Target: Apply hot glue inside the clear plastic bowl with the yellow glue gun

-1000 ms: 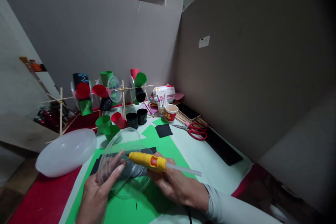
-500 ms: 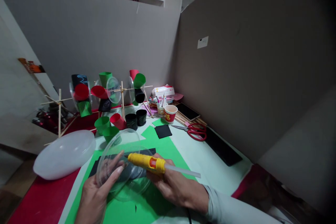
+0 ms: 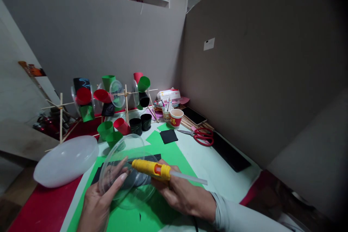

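Observation:
My left hand (image 3: 98, 203) grips a pair of clear round plastic lids (image 3: 133, 143) by the left rim, with the fingers seen through the plastic. The lids stand tilted, one behind the other, and what joins them cannot be made out. In my right hand (image 3: 187, 194) is a yellow hot glue gun (image 3: 146, 167), with a translucent glue stick (image 3: 190, 178) poking out of its back. Its dark nozzle points left, close to the lids and my left fingertips; whether it touches them is unclear. Beneath lies a green sheet (image 3: 152, 210) with black paper (image 3: 96, 175).
Behind stands a wooden stick frame (image 3: 126, 105) carrying clear discs and coloured paper cups. A white balloon (image 3: 66, 161) lies left. Red-handled scissors (image 3: 202, 137), a paper cup (image 3: 176, 119), a phone (image 3: 194, 115) and a black slab (image 3: 230, 152) sit right, beside a grey partition (image 3: 258, 79).
Almost nothing differs. The whole view has shifted very slightly, while both hands, the lids and the glue gun keep their places.

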The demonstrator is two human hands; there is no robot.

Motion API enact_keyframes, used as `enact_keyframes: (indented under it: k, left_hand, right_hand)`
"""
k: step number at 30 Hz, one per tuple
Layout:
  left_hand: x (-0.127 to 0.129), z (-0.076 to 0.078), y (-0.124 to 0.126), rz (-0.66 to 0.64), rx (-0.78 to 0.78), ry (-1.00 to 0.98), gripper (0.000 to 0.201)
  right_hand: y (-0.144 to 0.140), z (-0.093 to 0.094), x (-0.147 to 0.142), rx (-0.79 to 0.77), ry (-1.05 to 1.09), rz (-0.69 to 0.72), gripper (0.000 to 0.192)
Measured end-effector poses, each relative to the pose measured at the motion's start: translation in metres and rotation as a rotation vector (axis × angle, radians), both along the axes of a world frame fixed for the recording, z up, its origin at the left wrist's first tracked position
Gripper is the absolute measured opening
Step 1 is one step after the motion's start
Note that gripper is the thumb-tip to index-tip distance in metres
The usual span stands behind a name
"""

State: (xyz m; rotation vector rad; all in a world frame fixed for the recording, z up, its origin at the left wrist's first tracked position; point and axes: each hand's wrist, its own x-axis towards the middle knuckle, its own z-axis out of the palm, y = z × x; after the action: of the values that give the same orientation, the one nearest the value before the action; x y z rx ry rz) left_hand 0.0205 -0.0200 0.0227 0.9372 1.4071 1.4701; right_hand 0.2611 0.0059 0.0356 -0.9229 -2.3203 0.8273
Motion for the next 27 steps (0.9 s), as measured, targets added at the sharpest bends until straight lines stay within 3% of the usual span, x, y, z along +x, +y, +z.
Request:
enact_keyframes:
  k: [6,18,27]
  left_hand:
    - [0.001,0.001,0.000,0.007,0.001,-0.013,0.053]
    - [0.009,0.009,-0.003,0.018,0.002,-0.027,0.050]
    - [0.000,-0.001,0.000,0.011,-0.002,-0.003,0.054]
  right_hand:
    - [0.001,0.002,-0.001,-0.002,0.013,-0.007,0.027]
    - [0.001,0.004,0.000,-0.039,-0.013,0.006,0.034]
    - [0.002,-0.006,0.003,0.003,0.021,0.004,0.029]
